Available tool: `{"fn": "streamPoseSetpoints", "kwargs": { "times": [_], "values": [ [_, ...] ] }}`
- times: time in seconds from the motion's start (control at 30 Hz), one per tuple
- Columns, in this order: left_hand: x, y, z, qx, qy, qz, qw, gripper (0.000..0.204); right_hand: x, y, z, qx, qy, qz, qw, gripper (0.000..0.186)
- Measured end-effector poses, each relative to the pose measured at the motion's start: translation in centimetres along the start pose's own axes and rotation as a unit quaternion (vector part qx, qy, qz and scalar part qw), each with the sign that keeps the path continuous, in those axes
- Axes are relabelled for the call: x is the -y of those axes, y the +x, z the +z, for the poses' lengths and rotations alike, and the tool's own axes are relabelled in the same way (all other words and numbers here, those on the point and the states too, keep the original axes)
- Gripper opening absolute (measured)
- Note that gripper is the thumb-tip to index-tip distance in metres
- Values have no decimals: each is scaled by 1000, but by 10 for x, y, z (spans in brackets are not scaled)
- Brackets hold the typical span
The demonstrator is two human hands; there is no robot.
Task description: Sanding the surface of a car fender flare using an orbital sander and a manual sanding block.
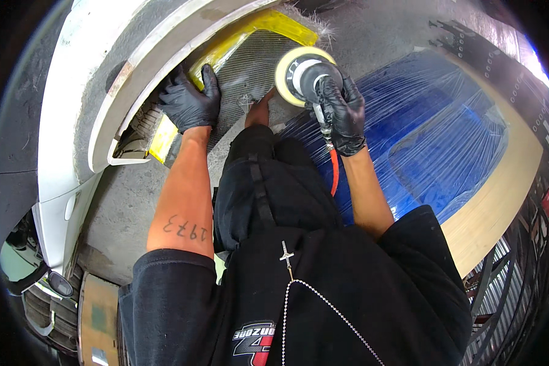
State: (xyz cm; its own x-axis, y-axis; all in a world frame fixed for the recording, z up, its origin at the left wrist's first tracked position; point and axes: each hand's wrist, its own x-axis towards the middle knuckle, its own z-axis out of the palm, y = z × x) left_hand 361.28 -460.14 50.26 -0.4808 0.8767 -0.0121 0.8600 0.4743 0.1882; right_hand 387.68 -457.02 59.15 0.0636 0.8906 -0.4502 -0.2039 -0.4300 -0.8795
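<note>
Head view: a yellow-edged carbon-weave sheet (244, 76) sits beside the white wheel arch (137, 76); the left hand (192, 105), fingers spread and gripping nothing, rests there, probably bracing. The right hand (346, 116) is clamped around a round-pad air sander (310, 74), seemingly raised to clear the sheet, its orange hose (334, 171) trailing wristward.
</note>
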Motion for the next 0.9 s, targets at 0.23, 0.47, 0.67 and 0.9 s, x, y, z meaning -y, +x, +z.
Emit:
{"fn": "streamPoseSetpoints", "kwargs": {
  "times": [0.23,0.47,0.67,0.9],
  "values": [
    [5,0,10,-74,40,45,995,75,-2,0,3,1,-4,43,999,28],
    [-7,-1,-3,-36,43,16,998,70,-8,0,-5,24,-39,39,998,36],
    [-6,0,-3,-18,46,11,999,69,-13,-2,1,17,-49,28,998,33],
    [-1,-1,3,-49,49,22,997,76,-14,5,-3,-4,-38,9,999,30]
  ]
}}
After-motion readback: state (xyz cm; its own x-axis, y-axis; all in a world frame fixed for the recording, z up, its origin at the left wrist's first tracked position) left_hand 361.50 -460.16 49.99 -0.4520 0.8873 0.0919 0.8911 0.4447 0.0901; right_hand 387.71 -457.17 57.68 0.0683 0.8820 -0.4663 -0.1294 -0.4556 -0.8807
